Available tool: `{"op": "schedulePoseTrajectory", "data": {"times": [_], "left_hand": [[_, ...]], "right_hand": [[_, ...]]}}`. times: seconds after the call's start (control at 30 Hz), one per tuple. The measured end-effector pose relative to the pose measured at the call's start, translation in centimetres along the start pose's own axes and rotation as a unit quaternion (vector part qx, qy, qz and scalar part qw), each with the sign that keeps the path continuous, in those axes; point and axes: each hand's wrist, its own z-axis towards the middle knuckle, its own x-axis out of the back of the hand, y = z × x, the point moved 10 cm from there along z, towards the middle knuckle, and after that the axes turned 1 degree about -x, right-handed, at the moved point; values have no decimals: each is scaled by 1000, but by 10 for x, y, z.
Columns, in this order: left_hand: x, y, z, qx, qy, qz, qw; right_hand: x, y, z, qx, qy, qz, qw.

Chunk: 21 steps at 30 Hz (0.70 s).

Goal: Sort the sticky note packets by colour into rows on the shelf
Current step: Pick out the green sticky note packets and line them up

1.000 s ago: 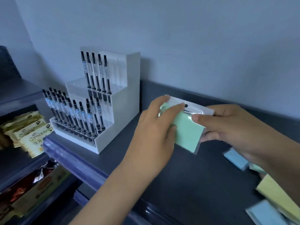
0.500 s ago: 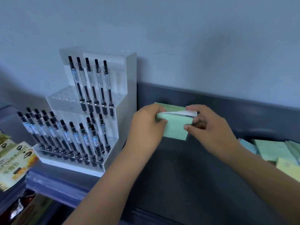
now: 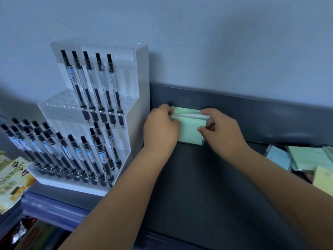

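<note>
Mid-frame: green sticky note packet [image 3: 191, 131] upright against back rail of shelf [image 3: 196, 186], pinched from both sides. Left hand [image 3: 160, 129] curls round left edge, right hand [image 3: 224, 131] round right edge. Green strip [image 3: 186, 110] behind packet, unclear whether second packet. Loose packets [image 3: 302, 157] at right edge of frame, blurred, cut off. Forearms reach up from bottom of frame.

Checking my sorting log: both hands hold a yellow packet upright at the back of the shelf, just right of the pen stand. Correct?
No. The head view shows the packet is green, not yellow. The left hand and right hand do hold it upright at the back of the shelf, just right of the pen stand.
</note>
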Motion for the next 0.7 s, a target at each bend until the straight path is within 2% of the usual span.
{"op": "schedulePoseTrajectory", "data": {"times": [0.3,0.7], "left_hand": [[-10,-13,12,54,-7,-45,998],[-15,-12,19,53,15,-99,994]], "right_hand": [[1,3,0,7,61,-17,998],[6,5,6,26,92,-19,995]]}}
